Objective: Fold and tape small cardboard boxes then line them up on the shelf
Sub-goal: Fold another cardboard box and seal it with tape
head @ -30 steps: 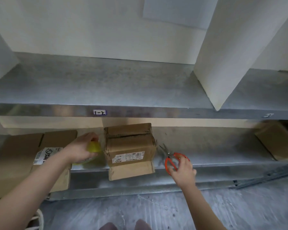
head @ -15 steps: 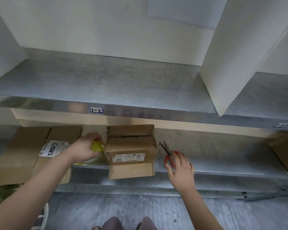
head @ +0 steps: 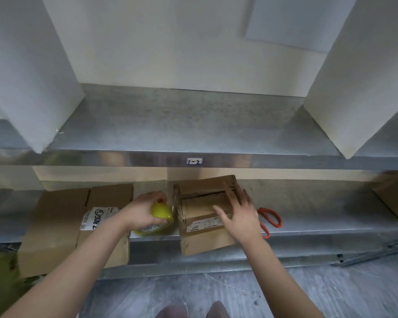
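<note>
The box (head: 199, 204) is being held flat by the open right hand (head: 241, 216) while the tape roll (head: 159, 213), gripped in the left hand (head: 139, 211), is seemingly being pulled taut beside it.

Metal shelf (head: 319, 216) bears cardboard box (head: 193, 206), tape roll (head: 152, 229), orange scissors (head: 270, 220), flattened boxes (head: 55, 221).

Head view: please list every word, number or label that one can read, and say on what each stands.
"1-2": handwritten on the small tag on the front edge of the upper shelf.
Too unclear to read: dark handwriting on the white label on the flat cardboard.
Too blurred to read: the sticker on the small box.
</note>
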Demonstrator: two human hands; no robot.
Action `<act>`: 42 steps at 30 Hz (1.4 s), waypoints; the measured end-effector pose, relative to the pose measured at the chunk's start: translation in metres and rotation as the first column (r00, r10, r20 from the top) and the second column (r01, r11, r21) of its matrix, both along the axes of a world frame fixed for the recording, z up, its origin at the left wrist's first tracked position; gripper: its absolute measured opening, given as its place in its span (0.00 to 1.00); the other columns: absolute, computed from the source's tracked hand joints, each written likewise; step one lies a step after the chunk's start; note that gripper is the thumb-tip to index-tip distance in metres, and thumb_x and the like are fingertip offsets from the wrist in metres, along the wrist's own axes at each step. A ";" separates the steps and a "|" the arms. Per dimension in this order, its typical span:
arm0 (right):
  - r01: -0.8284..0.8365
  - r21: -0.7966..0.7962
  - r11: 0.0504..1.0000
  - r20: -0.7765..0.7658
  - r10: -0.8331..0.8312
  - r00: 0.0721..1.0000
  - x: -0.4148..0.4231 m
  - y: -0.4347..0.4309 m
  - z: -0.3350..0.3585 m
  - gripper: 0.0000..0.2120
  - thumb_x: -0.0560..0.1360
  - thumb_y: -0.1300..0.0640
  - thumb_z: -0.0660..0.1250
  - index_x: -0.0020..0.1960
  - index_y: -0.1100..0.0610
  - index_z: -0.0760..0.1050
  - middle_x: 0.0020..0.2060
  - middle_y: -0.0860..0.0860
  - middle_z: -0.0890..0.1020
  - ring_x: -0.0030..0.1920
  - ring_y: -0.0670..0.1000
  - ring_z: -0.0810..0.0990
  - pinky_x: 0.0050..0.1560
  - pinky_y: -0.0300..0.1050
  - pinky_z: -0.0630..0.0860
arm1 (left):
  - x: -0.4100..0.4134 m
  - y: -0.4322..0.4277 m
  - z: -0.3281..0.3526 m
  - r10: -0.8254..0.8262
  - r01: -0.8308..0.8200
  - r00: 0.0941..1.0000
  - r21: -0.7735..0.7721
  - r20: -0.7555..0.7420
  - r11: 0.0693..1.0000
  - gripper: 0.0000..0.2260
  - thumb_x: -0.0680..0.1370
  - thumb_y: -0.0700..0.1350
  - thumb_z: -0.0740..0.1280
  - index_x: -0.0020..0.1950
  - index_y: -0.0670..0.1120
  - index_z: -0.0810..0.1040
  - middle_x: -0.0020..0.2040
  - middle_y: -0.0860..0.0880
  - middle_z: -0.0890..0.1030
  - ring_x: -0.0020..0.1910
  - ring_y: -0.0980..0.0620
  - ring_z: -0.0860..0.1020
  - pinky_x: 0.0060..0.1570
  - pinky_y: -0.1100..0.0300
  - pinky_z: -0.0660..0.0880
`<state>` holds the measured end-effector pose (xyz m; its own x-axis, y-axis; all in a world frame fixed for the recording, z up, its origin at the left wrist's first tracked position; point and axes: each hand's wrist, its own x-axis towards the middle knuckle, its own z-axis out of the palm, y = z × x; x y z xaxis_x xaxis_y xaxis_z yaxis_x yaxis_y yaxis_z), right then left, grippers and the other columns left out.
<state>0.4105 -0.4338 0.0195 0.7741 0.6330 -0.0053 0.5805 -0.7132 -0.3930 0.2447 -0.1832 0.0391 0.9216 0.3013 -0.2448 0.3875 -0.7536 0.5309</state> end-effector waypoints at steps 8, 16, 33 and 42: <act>0.068 0.066 0.995 -0.156 -0.057 0.986 0.010 0.007 -0.008 0.29 0.74 0.33 0.61 0.73 0.35 0.62 0.78 0.42 0.55 0.74 0.57 0.59 0.73 0.56 0.61 | -0.010 0.037 -0.005 -0.107 0.107 0.994 0.032 0.016 0.994 0.19 0.70 0.52 0.74 0.56 0.53 0.70 0.52 0.58 0.71 0.49 0.54 0.71 0.39 0.73 0.60; 0.122 -0.011 0.992 -0.081 -0.122 0.989 -0.005 0.020 -0.010 0.29 0.77 0.35 0.58 0.76 0.36 0.57 0.79 0.44 0.52 0.77 0.59 0.53 0.74 0.60 0.57 | -0.018 0.052 -0.009 -0.016 0.017 1.000 -0.045 0.018 0.999 0.20 0.69 0.55 0.75 0.56 0.57 0.69 0.54 0.60 0.71 0.50 0.56 0.71 0.42 0.65 0.67; -0.265 0.132 0.955 0.159 0.244 0.957 -0.128 0.117 0.025 0.20 0.77 0.43 0.60 0.62 0.54 0.75 0.59 0.52 0.78 0.65 0.55 0.71 0.63 0.48 0.72 | -0.050 0.034 0.021 -0.035 0.019 0.952 0.056 0.304 0.998 0.17 0.68 0.46 0.75 0.53 0.45 0.75 0.50 0.50 0.77 0.47 0.49 0.76 0.41 0.63 0.64; -0.126 0.348 0.929 -0.154 0.189 0.970 -0.158 0.151 0.013 0.06 0.76 0.53 0.69 0.49 0.55 0.78 0.45 0.50 0.81 0.46 0.49 0.78 0.48 0.42 0.73 | -0.088 0.034 0.014 0.004 -0.025 0.956 0.069 0.293 0.997 0.17 0.70 0.46 0.73 0.56 0.44 0.75 0.52 0.47 0.78 0.52 0.49 0.75 0.47 0.64 0.66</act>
